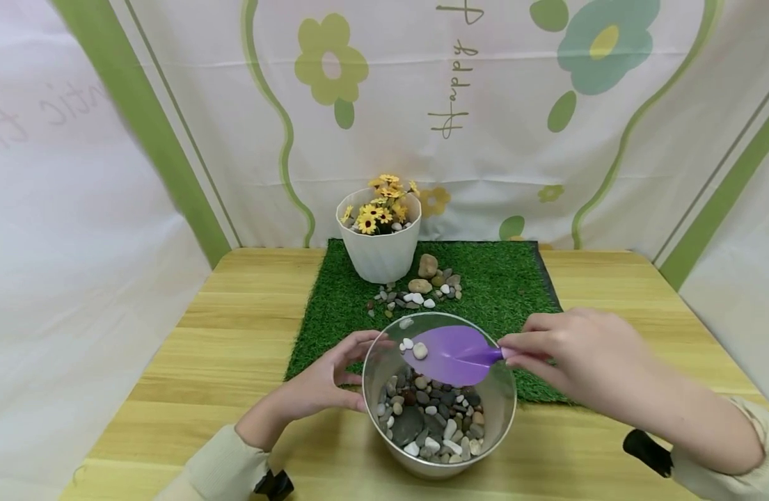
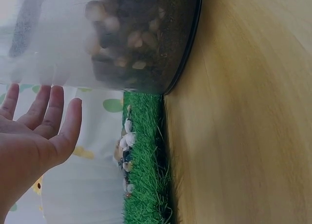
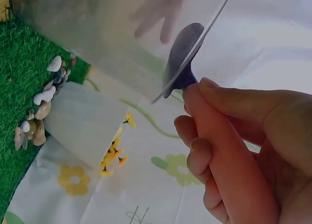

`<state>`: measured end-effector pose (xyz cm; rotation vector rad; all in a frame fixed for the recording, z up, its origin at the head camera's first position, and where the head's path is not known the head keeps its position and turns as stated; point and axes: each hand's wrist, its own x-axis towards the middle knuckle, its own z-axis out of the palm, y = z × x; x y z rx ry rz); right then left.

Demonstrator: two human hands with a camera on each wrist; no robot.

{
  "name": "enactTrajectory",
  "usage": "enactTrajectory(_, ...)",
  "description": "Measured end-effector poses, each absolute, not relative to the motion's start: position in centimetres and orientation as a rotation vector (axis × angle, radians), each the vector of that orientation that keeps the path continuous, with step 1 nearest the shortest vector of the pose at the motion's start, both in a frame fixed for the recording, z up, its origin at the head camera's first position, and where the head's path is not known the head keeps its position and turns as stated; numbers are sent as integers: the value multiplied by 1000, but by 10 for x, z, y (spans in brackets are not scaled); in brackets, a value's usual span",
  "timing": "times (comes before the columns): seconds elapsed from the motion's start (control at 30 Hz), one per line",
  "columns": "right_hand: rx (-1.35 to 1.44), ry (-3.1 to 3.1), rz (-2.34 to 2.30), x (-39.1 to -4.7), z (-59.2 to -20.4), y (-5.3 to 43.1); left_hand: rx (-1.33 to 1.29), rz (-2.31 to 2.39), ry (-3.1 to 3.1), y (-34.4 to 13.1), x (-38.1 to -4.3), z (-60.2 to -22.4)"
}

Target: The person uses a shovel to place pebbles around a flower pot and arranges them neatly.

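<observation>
A garden trowel with a purple blade (image 1: 449, 356) is in my right hand (image 1: 578, 348); in the right wrist view the fingers wrap its pinkish-orange handle (image 3: 226, 156). The blade lies over the mouth of a translucent bucket (image 1: 502, 417), with a few pale pebbles (image 1: 419, 351) near its tip. Inside the bucket, mixed stones (image 1: 431, 417) cover the bottom. My left hand (image 1: 324, 376) is beside the bucket's left wall, fingers spread and loosely bent; in the left wrist view the fingertips (image 2: 56, 90) reach the wall's edge, contact being hard to tell.
Behind the bucket, a green turf mat (image 1: 490, 278) lies on the wooden table (image 1: 190, 390). On it stand a white pot (image 1: 381, 257) with yellow flowers (image 1: 384, 209) and a loose row of stones (image 1: 419, 286). A flower-printed curtain (image 1: 371, 146) hangs behind.
</observation>
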<state>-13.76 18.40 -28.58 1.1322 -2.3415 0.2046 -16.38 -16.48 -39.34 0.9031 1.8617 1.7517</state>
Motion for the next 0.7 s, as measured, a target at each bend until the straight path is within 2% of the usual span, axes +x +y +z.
enactTrajectory(0.7,970,-2429,98,-158,-258,206,904,1760,1846,-165,-163,-394)
